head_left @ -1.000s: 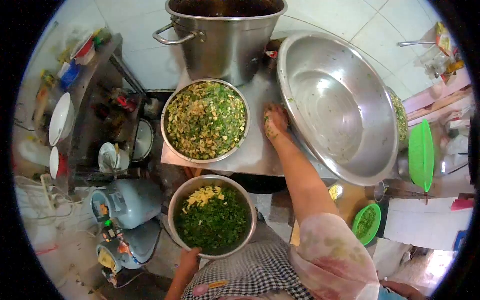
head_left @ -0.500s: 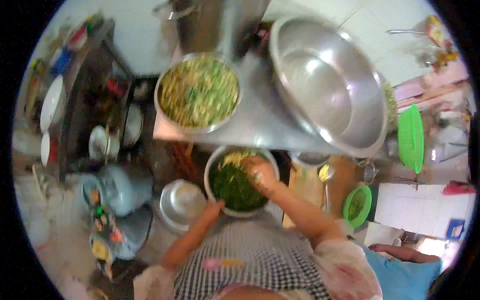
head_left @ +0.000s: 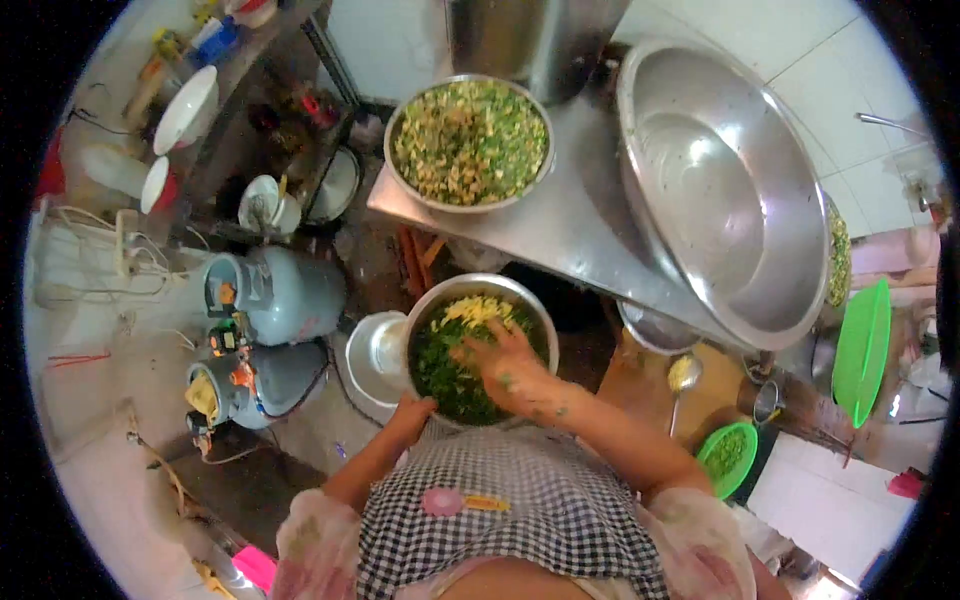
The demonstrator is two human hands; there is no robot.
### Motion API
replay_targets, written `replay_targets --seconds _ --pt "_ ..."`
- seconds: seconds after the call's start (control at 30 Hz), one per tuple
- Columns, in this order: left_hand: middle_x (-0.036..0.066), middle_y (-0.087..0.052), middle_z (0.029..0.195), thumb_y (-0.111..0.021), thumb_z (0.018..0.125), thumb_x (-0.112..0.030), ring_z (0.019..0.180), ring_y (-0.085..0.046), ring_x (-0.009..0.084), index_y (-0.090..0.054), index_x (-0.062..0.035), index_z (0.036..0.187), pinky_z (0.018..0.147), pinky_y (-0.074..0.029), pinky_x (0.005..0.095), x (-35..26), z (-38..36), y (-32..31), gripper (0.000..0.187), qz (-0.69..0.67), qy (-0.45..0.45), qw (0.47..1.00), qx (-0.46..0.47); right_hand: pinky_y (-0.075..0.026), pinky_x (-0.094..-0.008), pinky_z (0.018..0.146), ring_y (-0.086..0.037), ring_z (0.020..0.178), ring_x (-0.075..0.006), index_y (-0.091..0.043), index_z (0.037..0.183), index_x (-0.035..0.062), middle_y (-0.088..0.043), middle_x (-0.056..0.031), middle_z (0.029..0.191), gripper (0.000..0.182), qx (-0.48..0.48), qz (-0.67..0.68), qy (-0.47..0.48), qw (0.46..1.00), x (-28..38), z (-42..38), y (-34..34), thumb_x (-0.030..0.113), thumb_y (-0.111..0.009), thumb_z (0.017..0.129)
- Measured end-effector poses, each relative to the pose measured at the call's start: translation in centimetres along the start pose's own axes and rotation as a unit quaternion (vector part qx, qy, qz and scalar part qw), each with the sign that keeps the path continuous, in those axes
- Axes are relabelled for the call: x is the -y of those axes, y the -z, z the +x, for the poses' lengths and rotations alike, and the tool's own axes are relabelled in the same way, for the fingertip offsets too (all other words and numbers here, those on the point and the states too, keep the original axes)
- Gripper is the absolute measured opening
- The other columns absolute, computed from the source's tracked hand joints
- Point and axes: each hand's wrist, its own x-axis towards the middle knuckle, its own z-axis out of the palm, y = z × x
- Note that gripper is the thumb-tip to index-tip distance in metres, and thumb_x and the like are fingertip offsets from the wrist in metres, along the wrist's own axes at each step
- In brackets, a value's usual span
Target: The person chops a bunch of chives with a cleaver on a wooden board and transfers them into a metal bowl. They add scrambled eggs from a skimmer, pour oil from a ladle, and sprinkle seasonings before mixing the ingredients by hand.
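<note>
A round metal bowl [head_left: 549, 335] in front of my apron holds dark chopped greens [head_left: 447, 372], with yellow crumbly bits [head_left: 480, 312] at its far side. My left hand [head_left: 409, 417] grips the bowl's near-left rim, the thumb over the edge and the other fingers partly hidden. Inside the bowl, my right hand [head_left: 505, 368] reaches down with fingers spread on the greens, right beside the yellow bits. Green flecks stick to the back of that hand and the wrist.
On the metal table [head_left: 545, 235] are a full bowl of chopped filling [head_left: 470, 143] and a large tilted steel basin [head_left: 715, 190]. Gas cylinders [head_left: 295, 290] and a white bucket [head_left: 372, 355] stand left. A spoon [head_left: 685, 375] and green basket [head_left: 727, 460] lie right.
My right hand has moved from the bowl's far right side to the middle of the greens, fingers spreading. The camera view has turned, and the person in blue has mostly left it.
</note>
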Motion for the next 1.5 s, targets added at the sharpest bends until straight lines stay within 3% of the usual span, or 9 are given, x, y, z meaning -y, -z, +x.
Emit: replay_targets --seconds 0.03,0.1,0.23,0.27,0.33,0.7,0.97,1.1,1.5 --pt "0.009 -0.054 0.089 -0.053 0.076 -0.011 0.074 -0.049 0.0186 -0.050 -0.0035 0.105 0.062 -0.036 0.0301 1.1 -0.8 0.0 0.031 -0.021 -0.032 0.999 -0.030 -0.013 -0.0632 0.101 -0.022 0.129 -0.0440 -0.035 0.136 0.0189 -0.029 -0.0129 0.142 0.054 0.113 -0.039 -0.048 0.992 0.4 -0.4 -0.8 0.025 -0.046 0.083" --pt "0.006 -0.052 0.079 -0.056 0.076 -0.016 0.056 -0.046 0.0151 -0.055 -0.0085 0.092 0.043 -0.032 0.0270 -0.2 -1.5 -0.8 0.017 -0.117 0.028 0.983 -0.139 -0.013 -0.0635 0.101 -0.019 0.130 -0.0449 -0.033 0.137 0.0208 -0.030 -0.0114 0.141 0.060 0.005 -0.058 0.008 0.998 -0.2 -1.1 1.1 0.021 -0.053 0.080" --pt "0.012 -0.046 0.113 -0.053 0.075 -0.005 0.099 -0.050 0.0262 -0.035 -0.0041 0.122 0.086 -0.042 0.0400 9.0 -0.3 4.6 0.050 0.367 -0.115 0.916 -0.120 -0.032 -0.0404 0.100 -0.038 0.123 -0.0326 -0.045 0.124 0.0046 -0.047 -0.0128 0.127 0.052 -0.202 0.075 0.089 0.972 -1.6 -2.9 9.8 0.009 -0.062 0.075" --pt "0.011 -0.049 0.104 -0.054 0.075 -0.006 0.091 -0.051 0.0245 -0.040 -0.0036 0.111 0.078 -0.044 0.0381 7.0 -0.4 4.0 0.039 0.123 -0.123 0.970 -0.171 -0.034 -0.0404 0.099 -0.042 0.119 -0.0303 -0.048 0.121 0.0044 -0.050 -0.0143 0.122 0.048 -0.252 0.082 0.113 0.958 -1.7 -3.5 12.0 0.009 -0.062 0.076" --pt "0.008 -0.054 0.085 -0.057 0.074 -0.009 0.074 -0.054 0.0211 -0.050 -0.0027 0.089 0.063 -0.047 0.0341 -0.2 -3.9 1.9 0.018 -0.373 -0.119 0.894 -0.218 -0.034 -0.0409 0.099 -0.045 0.115 -0.0307 -0.049 0.121 0.0044 -0.052 -0.0147 0.120 0.047 -0.233 0.107 0.013 0.966 -1.9 -4.9 15.3 0.008 -0.062 0.076" --pt "0.010 -0.052 0.111 -0.053 0.071 -0.002 0.099 -0.055 0.0263 -0.040 -0.0040 0.121 0.085 -0.048 0.0402 -20.0 -5.3 10.4 0.053 -0.426 -0.319 0.828 -0.177 -0.049 -0.0333 0.074 -0.061 0.084 -0.0222 -0.058 0.113 0.0083 -0.062 -0.0121 0.103 0.032 -0.367 0.060 -0.082 0.925 -8.3 -4.1 32.9 0.011 -0.061 0.081" --pt "0.007 -0.052 0.105 -0.054 0.072 -0.002 0.095 -0.055 0.0241 -0.044 -0.0034 0.115 0.083 -0.047 0.0394 -30.6 3.0 20.1 0.044 -0.434 -0.306 0.828 -0.179 -0.049 -0.0341 0.077 -0.062 0.088 -0.0257 -0.058 0.110 0.0006 -0.061 -0.0176 0.104 0.034 -0.290 0.013 -0.160 0.943 -16.4 10.3 44.5 0.017 -0.060 0.081" --pt "0.006 -0.054 0.101 -0.055 0.074 -0.005 0.095 -0.054 0.0227 -0.045 -0.0036 0.115 0.082 -0.047 0.0385 -35.2 5.0 21.5 0.042 -0.404 -0.316 0.841 -0.168 -0.049 -0.0389 0.078 -0.061 0.090 -0.0321 -0.060 0.105 0.0013 -0.061 -0.0193 0.101 0.034 -0.125 -0.172 -0.192 0.958 -21.6 15.7 45.4 0.023 -0.062 0.078" --pt "0.008 -0.053 0.103 -0.056 0.072 -0.007 0.092 -0.056 0.0242 -0.044 -0.0024 0.116 0.080 -0.047 0.0411 -37.9 11.0 23.5 0.046 -0.369 -0.318 0.856 -0.172 -0.044 -0.0376 0.076 -0.059 0.088 -0.0292 -0.061 0.092 0.0027 -0.062 -0.0165 0.089 0.050 0.196 -0.079 -0.347 0.914 -21.3 20.2 43.3 0.048 -0.066 0.072"
